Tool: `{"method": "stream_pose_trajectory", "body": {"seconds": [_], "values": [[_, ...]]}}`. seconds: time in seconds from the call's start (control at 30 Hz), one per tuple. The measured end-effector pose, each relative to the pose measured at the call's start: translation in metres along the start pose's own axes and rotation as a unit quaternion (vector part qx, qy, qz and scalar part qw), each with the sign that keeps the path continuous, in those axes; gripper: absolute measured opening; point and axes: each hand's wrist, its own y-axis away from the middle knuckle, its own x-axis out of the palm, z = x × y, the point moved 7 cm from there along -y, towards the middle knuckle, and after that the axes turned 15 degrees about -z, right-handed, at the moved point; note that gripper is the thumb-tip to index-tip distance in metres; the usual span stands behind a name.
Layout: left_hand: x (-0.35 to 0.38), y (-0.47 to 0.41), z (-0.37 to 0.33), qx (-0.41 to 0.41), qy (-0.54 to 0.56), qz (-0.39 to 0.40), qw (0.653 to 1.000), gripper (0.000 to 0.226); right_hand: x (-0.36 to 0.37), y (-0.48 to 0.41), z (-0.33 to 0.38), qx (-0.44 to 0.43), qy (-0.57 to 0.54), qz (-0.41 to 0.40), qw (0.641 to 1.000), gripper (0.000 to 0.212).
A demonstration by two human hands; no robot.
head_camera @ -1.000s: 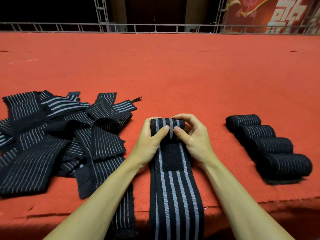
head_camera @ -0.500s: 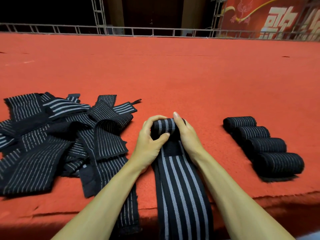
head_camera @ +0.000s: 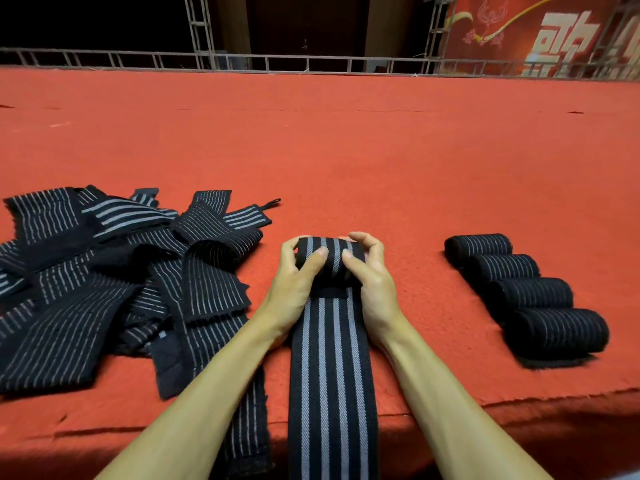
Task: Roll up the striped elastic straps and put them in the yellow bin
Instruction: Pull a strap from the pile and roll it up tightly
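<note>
Black-and-grey strap (head_camera: 330,358) near the front edge of the red-carpeted table (head_camera: 346,150), running back from over that edge to a roll (head_camera: 327,259) at its far end; left hand (head_camera: 298,289) and right hand (head_camera: 372,282) curled round the roll from either side, thumbs pressed on top, fingers wrapped over the far side; dark patch (head_camera: 332,292) showing just below the roll; loose pile (head_camera: 114,278) of unrolled straps toward the left edge, one trailing over the front; four finished rolls (head_camera: 526,292) in a touching row toward the right edge; metal railing (head_camera: 311,62) along the far edge.
</note>
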Motion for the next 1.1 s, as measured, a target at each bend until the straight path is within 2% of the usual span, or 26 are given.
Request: {"method": "stream_pose_trajectory", "body": {"seconds": [0.13,0.27,0.4,0.57,0.67,0.8,1.0,1.03,1.1], "values": [[-0.003,0.001,-0.003,0.025,-0.009,-0.012,1.0,0.035,0.003,0.001,0.003,-0.025,0.018,0.014,0.999,0.035],[-0.004,0.003,-0.007,0.055,-0.015,-0.013,0.998,0.043,-0.001,-0.005,0.001,-0.058,0.079,-0.054,0.994,0.022],[-0.001,0.006,-0.014,0.094,-0.009,0.025,0.995,0.048,-0.011,-0.008,0.0,-0.075,0.136,-0.122,0.98,0.033],[-0.004,0.008,-0.021,0.142,-0.006,0.035,0.989,0.056,-0.014,-0.005,0.001,-0.072,0.161,-0.156,0.972,0.037],[-0.003,0.009,-0.022,0.158,-0.025,0.038,0.986,0.059,-0.014,-0.004,0.004,-0.064,0.128,-0.152,0.978,0.03],[0.001,0.004,-0.01,0.095,-0.029,0.052,0.994,0.067,-0.011,-0.003,0.005,-0.045,0.074,-0.123,0.989,0.012],[0.003,-0.001,0.001,0.028,-0.053,0.031,0.998,0.083,-0.003,0.004,0.008,-0.064,0.048,-0.052,0.995,0.023],[0.003,-0.001,0.001,0.012,-0.043,0.03,0.999,0.081,-0.002,0.004,0.008,-0.067,0.044,-0.048,0.996,0.024],[0.003,-0.001,0.001,-0.003,-0.025,0.02,0.999,0.063,-0.001,0.003,0.008,-0.076,0.05,-0.043,0.995,0.026]]}}
